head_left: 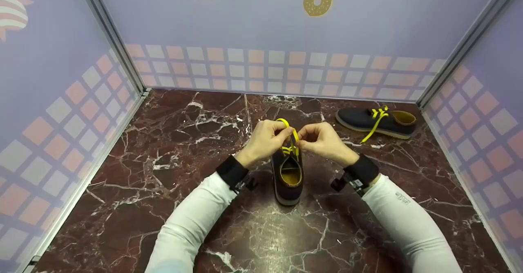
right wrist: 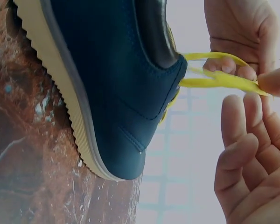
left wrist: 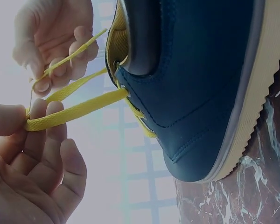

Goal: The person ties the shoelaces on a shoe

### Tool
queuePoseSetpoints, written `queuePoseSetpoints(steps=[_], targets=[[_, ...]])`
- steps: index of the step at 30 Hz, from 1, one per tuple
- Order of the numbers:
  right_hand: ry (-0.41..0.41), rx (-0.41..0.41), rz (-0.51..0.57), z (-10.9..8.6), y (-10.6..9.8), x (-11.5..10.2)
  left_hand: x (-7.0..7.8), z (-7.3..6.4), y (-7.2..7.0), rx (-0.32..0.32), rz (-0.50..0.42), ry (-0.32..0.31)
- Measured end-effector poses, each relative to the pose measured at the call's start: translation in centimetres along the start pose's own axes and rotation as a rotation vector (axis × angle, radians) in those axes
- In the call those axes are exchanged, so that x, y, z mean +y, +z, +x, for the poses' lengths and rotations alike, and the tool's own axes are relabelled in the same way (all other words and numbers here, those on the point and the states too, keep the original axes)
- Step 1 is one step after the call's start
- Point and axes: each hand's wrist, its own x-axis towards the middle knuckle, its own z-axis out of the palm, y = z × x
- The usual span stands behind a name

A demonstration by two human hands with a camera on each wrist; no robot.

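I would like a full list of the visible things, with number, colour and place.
Surface: one, brownish-red with pale veins, bottom
Walls: three, lilac with pink-and-white squares, left, right, back
Wall prints: four, brown or pale-striped, left and back walls
Metal posts: two, grey, back corners
Near shoe: one, dark blue, centre
Far shoe: one, dark blue, back right
Near lace: one, yellow, on near shoe
Far lace: one, yellow, on far shoe
Sleeves: two, white, lower left and right
Wristbands: two, black, at sleeve ends
Cameras: two, black, on wristbands
Left grip: one, bare, pinching near lace
Right grip: one, bare, pinching near lace
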Motion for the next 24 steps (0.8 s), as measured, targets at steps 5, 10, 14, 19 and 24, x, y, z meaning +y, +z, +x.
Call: queuePoseSetpoints(steps=[5, 10, 14, 19, 24], targets=[[-0.008, -0.014, 0.007, 0.1, 0.3, 0.0, 0.2, 0.0, -0.1, 0.011, -0.012, -0.008], [-0.003, -0.002, -0.002, 0.3, 0.6, 0.0, 0.3, 0.0, -0.1, 0.011, -0.009, -0.012], [-0.012, 0.017, -0.027, 0.6, 0.9, 0.3, 0.3, -0.1, -0.2, 0.011, -0.017, -0.010], [-0.014, 0.038, -0.085, 0.8, 1.1, 0.7, 0.3, -0.2, -0.2, 0.010, -0.012, -0.005], [-0.002, 0.062, -0.155, 1.0, 1.5, 1.1, 0.5, -0.3, -0.2, 0.009, 0.000, 0.009]])
